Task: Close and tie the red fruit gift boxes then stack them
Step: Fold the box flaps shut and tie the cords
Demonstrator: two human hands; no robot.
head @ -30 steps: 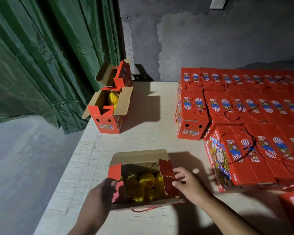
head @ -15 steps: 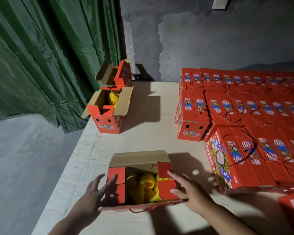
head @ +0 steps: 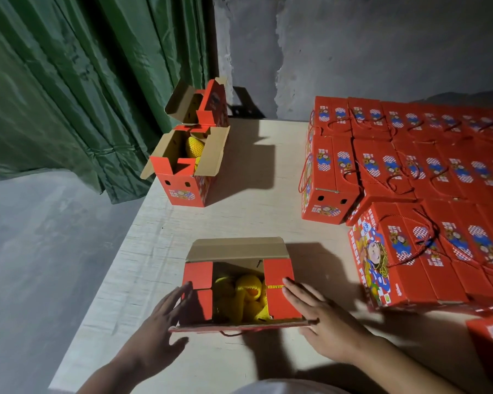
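Observation:
An open red gift box stands near the table's front edge, yellow net-wrapped fruit showing in its middle. Its two red end flaps lie folded inward; the brown long flap at the back still stands up. My left hand has straight fingers against the left flap and side. My right hand lies flat with fingertips on the right flap. A red cord hangs at the box's front edge.
Two more open boxes with fruit stand at the far left edge of the pale table, next to a green curtain. Several closed, tied red boxes are stacked along the right side. A grey wall is behind.
Both end flaps went from upright to folded down over the fruit. My hands shifted from pinching the flaps to lying flat on them.

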